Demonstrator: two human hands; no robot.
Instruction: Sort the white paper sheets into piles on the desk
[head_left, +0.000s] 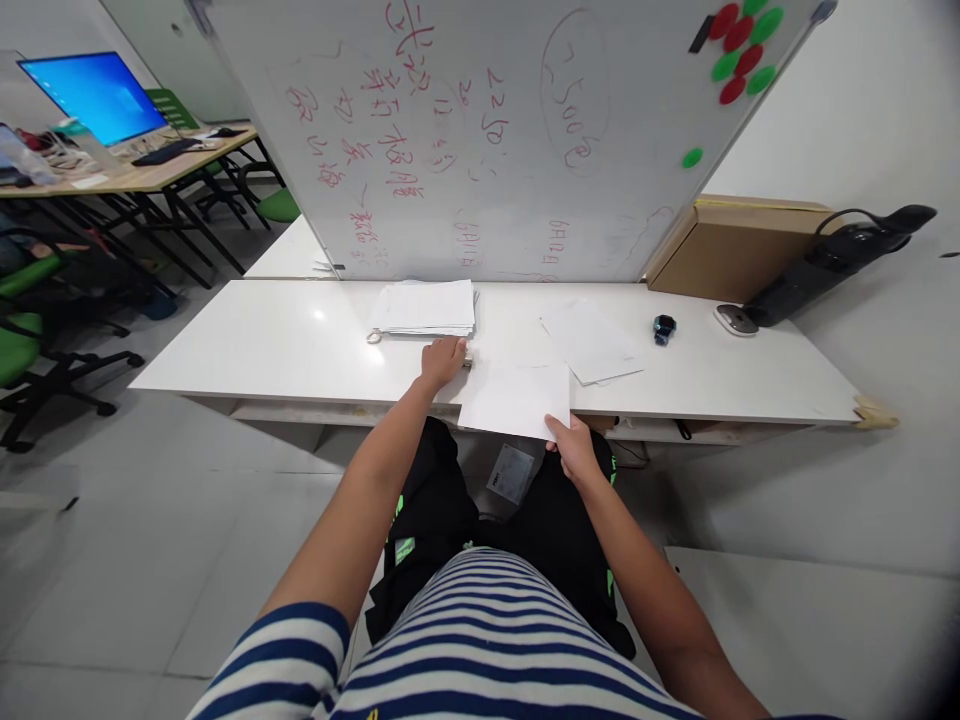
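My right hand [574,450] pinches the near right corner of a white sheet of paper [514,395], which overhangs the table's front edge; whether it is one sheet or several I cannot tell. At the sheet's far left corner my left hand [444,362] is closed, palm down. A small bit of something metallic [469,359] shows beside its fingers, mostly hidden by them. Just beyond that hand lies a stack of white paper [425,306], with a small ring-shaped object [374,338] at its near left corner. Loose sheets [592,340] lie to the right, overlapping one another.
A whiteboard [510,200] with red writing stands along the back of the white table [300,340]. Toward the right are a smartwatch [664,328], a computer mouse [736,320], a black bottle [832,265] and a cardboard box [739,245]. Below is an open shelf.
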